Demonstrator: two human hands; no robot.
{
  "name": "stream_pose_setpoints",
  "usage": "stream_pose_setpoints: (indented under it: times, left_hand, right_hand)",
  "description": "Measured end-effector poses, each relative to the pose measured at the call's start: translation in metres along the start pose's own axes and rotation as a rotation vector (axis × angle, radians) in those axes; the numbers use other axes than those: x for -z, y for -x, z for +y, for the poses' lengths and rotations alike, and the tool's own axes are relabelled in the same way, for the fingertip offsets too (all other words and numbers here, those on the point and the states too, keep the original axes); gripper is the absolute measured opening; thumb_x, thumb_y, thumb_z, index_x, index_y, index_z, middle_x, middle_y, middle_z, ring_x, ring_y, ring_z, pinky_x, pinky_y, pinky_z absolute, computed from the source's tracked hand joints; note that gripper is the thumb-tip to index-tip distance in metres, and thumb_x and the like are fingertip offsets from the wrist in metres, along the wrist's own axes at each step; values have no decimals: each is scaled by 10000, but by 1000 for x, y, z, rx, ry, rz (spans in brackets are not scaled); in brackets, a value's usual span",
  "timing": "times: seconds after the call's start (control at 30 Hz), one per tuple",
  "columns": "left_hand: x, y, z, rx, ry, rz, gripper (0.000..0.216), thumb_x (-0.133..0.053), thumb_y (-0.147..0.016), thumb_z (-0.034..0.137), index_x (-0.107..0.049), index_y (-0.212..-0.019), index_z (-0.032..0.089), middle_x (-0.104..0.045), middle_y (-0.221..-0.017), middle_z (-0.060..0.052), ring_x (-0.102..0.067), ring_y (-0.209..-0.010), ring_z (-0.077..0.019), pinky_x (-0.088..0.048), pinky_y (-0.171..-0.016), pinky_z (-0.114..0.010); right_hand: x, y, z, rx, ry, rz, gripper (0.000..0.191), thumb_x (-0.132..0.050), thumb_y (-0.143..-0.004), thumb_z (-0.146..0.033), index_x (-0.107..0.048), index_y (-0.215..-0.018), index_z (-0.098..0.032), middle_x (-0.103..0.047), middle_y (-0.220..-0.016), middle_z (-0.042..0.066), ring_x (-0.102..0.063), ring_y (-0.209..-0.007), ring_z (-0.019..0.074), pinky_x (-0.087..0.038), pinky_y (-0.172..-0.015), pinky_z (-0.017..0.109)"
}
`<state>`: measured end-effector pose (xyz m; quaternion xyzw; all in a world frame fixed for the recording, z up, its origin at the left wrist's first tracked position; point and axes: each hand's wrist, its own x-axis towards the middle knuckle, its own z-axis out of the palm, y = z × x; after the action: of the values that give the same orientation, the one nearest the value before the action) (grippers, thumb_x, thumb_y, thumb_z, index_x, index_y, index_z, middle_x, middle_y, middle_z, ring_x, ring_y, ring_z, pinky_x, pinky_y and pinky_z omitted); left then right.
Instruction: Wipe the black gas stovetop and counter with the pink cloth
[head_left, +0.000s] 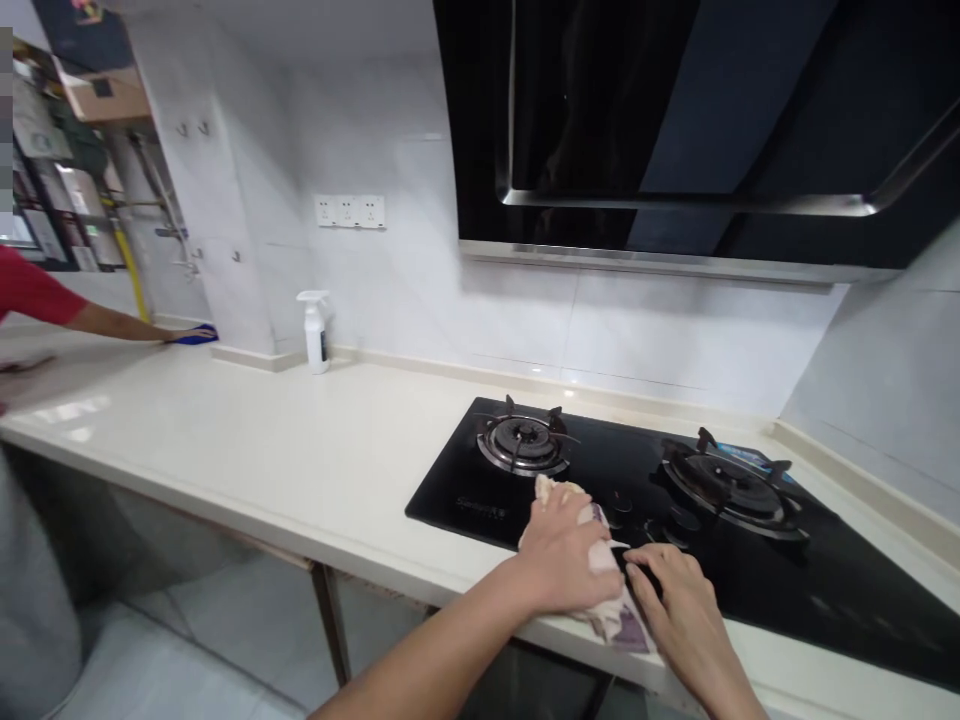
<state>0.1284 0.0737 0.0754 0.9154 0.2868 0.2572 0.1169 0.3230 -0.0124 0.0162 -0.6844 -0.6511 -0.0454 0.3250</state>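
Observation:
My left hand [562, 550] is closed over a crumpled cream cloth [626, 630] with purple patches, pressing it on the front edge of the black glass gas stove [480, 490]. Part of the cloth hangs over the pale counter's rim. Just to the right, my right hand [679, 605] is low over the stove's front edge, its fingers loosely bent and thumb apart. Its fingertips are beside the cloth; whether they touch it I cannot tell. The left burner [523, 443] is just beyond my left hand, and the right burner [733, 487] sits farther right. Control knobs [681, 518] lie between them.
A black range hood [585, 120] overhangs the stove. A white spray bottle [315, 335] stands against the wall on the counter [300, 440]. At far left, another person's red-sleeved arm [112, 322] reaches along the counter with a blue cloth [199, 335]. Wall sockets [349, 211] are above.

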Motion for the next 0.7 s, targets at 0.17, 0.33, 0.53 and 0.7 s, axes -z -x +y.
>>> stream_pose_setpoints:
  times: [0.17,0.33,0.53,0.7]
  left_hand:
    - [4,-39,-8,57,-4,-125,466,-602,-888,549,-714,-1241,265,-473,-1558,-104,-357,-1475,-360,-317,-1191,-610]
    - [21,-19,-23,80,-80,-116,456,-513,-949,493,-627,-1360,332,-435,-1569,-54,-425,-1420,-323,-390,-1159,-547]
    - [48,33,-52,61,-127,7,427,-562,-939,368,-653,-1350,300,-515,-1486,-76,-487,-1337,-291,-413,-1161,-476]
    - [81,59,-85,131,-173,18,451,-551,-919,286,-662,-1355,308,-543,-1431,-78,-496,-1316,-285,-414,-1161,-471]
  right_hand:
    - [-4,-2,18,-17,18,-58,362,-429,-965,-487,-721,-1059,-295,-688,-1147,77,-606,-1063,305,-469,-914,472]
    - [-8,3,9,11,39,51,377,-413,-964,-493,-708,-1085,-292,-690,-1170,66,-609,-1071,295,-469,-913,457]
    - [-7,4,7,27,50,55,375,-404,-975,-482,-705,-1075,-283,-694,-1162,68,-617,-1072,293,-474,-906,454]
    - [-8,5,7,33,34,56,365,-414,-975,-473,-703,-1091,-281,-691,-1168,70,-615,-1088,294,-474,-912,459]
